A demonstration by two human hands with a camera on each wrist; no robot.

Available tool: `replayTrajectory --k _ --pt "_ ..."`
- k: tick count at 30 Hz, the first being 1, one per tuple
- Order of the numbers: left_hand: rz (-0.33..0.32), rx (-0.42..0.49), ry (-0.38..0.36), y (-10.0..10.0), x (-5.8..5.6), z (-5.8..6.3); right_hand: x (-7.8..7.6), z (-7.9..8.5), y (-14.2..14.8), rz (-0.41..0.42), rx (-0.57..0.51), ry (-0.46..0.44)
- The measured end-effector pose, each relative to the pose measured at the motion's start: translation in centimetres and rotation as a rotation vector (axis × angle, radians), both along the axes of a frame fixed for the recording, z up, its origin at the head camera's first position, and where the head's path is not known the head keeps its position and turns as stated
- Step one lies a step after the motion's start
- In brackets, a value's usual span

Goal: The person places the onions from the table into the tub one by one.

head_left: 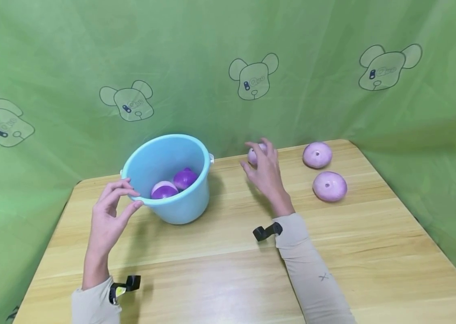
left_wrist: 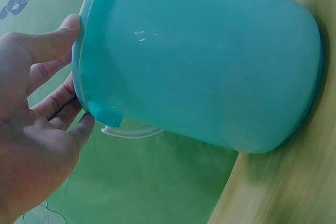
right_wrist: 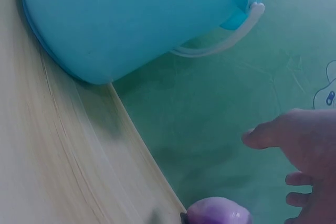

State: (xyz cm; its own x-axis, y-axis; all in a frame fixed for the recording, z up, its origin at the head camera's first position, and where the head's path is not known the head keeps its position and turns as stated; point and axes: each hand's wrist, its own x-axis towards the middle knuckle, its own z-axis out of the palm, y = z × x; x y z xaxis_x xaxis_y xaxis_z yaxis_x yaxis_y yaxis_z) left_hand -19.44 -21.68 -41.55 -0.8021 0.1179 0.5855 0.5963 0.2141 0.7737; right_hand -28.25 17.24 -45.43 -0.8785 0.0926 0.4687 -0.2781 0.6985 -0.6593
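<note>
A light blue plastic bucket (head_left: 179, 207) stands on the table, holding two round purple-and-pale-pink things (head_left: 164, 190). My left hand (head_left: 108, 218) holds its near-left rim, with thumb and fingertips at the edge; the left wrist view shows the thumb (left_wrist: 68, 23) on the rim too. Over toward the back edge, my right hand (head_left: 267, 173) reaches above another round pinkish-purple thing (head_left: 252, 156), fingers spread and bent over it. In the right wrist view, the thumb (right_wrist: 260, 136) is apart from that round thing (right_wrist: 218, 211), and nothing is in the grasp.
Two more round pinkish-purple things, one farther back (head_left: 317, 155) and one nearer (head_left: 330, 186), lie on the right of the wooden table (head_left: 220, 279). A green curtain (head_left: 195, 54) with mouse-head drawings hangs behind and at both sides. The bucket's white handle (right_wrist: 220, 45) hangs at its back.
</note>
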Motion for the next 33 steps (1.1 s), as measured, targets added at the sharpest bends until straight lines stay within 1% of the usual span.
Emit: replayTrajectory --k 5,11,17,24,33 --pt "0.014 -0.007 -0.009 -0.2 0.0 0.1 -0.4 -0.6 0.3 -0.022 -0.007 -0.011" --pt "0.014 -0.033 -0.025 -0.1 -0.4 0.3 -0.5 -1.1 0.6 -0.047 -0.001 -0.031" --pt "0.013 -0.028 -0.016 -0.1 -0.4 0.5 -0.9 -1.6 0.9 -0.042 0.05 -0.051" --pt "-0.006 -0.003 -0.004 -0.1 -0.4 0.5 -1.3 -2.2 1.3 -0.022 0.047 -0.113" --pt "0.003 -0.006 -0.011 -0.3 -0.4 0.4 -1.7 -2.4 1.7 0.015 0.067 -0.169"
